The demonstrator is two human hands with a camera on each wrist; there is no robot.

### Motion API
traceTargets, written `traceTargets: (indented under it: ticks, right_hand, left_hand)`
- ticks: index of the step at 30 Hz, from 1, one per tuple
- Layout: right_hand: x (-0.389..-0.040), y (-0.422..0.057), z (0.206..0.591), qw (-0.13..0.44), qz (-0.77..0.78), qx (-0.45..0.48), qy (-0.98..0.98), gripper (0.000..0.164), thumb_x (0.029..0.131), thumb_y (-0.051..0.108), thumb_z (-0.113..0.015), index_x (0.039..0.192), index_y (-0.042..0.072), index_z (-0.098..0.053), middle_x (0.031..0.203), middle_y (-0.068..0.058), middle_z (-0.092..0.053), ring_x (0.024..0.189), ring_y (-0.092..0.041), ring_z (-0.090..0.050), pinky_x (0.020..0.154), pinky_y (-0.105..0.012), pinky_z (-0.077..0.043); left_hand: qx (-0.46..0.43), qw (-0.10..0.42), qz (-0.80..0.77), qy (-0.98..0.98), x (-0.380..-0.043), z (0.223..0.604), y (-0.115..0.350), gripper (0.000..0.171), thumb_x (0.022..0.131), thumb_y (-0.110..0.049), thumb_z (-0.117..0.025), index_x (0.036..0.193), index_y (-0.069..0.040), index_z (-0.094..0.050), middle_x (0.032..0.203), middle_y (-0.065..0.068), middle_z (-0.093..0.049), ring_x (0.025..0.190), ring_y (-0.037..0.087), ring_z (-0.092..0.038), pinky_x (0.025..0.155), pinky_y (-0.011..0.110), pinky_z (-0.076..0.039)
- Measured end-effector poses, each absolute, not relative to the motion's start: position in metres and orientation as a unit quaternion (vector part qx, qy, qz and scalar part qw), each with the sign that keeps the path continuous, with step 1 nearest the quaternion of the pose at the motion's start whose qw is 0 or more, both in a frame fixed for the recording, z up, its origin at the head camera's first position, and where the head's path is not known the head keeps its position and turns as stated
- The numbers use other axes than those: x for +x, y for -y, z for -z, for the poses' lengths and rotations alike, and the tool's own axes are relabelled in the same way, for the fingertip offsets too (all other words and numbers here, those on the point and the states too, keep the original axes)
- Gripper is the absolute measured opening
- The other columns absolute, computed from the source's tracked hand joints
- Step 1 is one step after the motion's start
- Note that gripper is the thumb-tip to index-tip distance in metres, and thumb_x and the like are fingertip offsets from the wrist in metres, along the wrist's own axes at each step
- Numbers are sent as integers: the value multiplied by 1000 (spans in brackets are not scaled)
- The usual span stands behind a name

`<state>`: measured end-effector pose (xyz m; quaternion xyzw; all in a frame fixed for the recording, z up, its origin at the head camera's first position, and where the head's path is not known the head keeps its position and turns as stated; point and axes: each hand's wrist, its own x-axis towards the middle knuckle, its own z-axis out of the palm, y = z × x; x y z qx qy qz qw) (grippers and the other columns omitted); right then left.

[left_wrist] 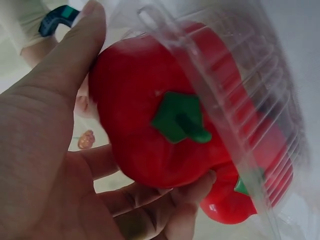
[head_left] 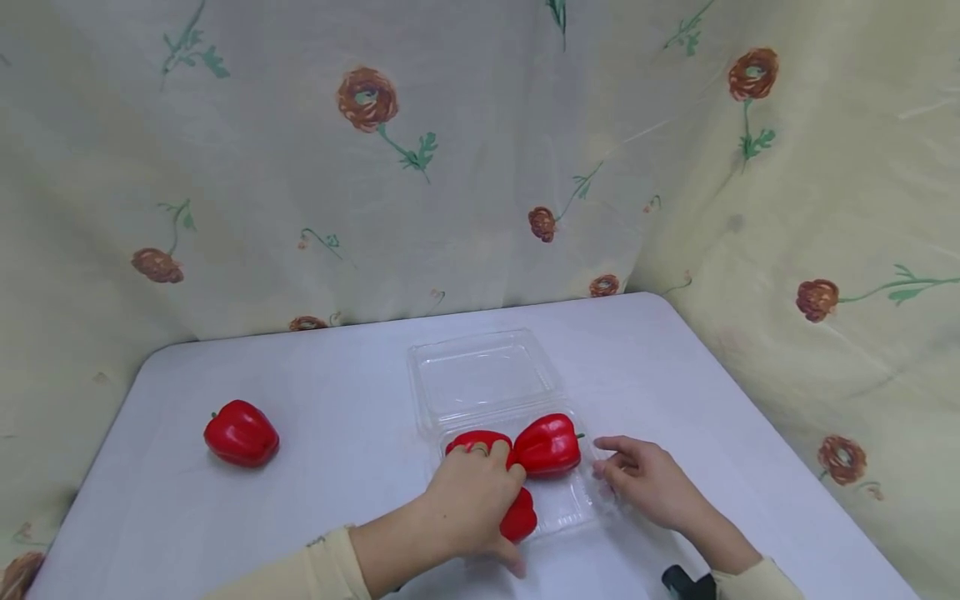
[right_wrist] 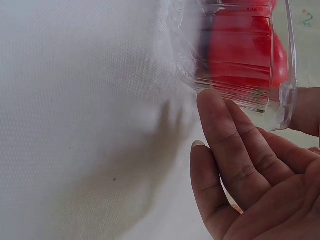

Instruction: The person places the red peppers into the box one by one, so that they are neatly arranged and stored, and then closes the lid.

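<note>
A clear plastic clamshell container [head_left: 566, 500] lies with its lid [head_left: 480, 375] folded back. Inside its base are three red bell peppers: one at the right [head_left: 547, 446], one behind my left fingers, and one at the front [head_left: 519, 517]. My left hand [head_left: 472, 504] reaches over the base. In the left wrist view its fingers curl round a red bell pepper [left_wrist: 145, 120] with a green stem, the thumb along its side. My right hand [head_left: 648, 479] is at the container's right side, fingers relaxed; one fingertip [right_wrist: 210, 100] touches or nearly touches the plastic wall.
Another red bell pepper [head_left: 242, 433] lies on the left of the white table [head_left: 337, 400]. Floral curtain [head_left: 480, 208] hangs along the back and the right side. A dark band sits at the right wrist.
</note>
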<state>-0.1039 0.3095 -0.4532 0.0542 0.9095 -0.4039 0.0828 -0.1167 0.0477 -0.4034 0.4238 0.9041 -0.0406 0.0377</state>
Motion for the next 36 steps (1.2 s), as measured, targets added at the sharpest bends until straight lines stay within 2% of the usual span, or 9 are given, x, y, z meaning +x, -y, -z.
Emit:
traceTargets:
  ticks: [11, 30, 36]
  right_hand:
    - [-104, -309, 451, 85, 406, 55, -908, 42, 93, 19, -69, 130, 1, -59, 84, -2, -66, 72, -17, -63, 65, -26, -54]
    - [-106, -310, 454, 85, 407, 44, -909, 43, 93, 18, -69, 130, -1, -59, 84, -3, -66, 71, -17, -62, 63, -26, -54]
    - [-106, -310, 453, 83, 405, 43, -910, 43, 94, 18, -69, 131, 0, -59, 85, -3, -66, 72, -16, -62, 64, -26, -54]
  left_hand:
    - [431, 22, 46, -901, -118, 392, -40, 83, 56, -74, -81, 117, -20, -65, 101, 1, -61, 89, 17, -58, 71, 34, -55]
    - [429, 33, 38, -902, -119, 396, -39, 79, 57, -68, -84, 117, -19, -66, 98, 0, -63, 90, 16, -59, 73, 34, -56]
    - [408, 42, 1, -912, -128, 386, -24, 82, 56, -70, -83, 117, -18, -65, 100, 1, -62, 90, 17, -59, 74, 37, -56]
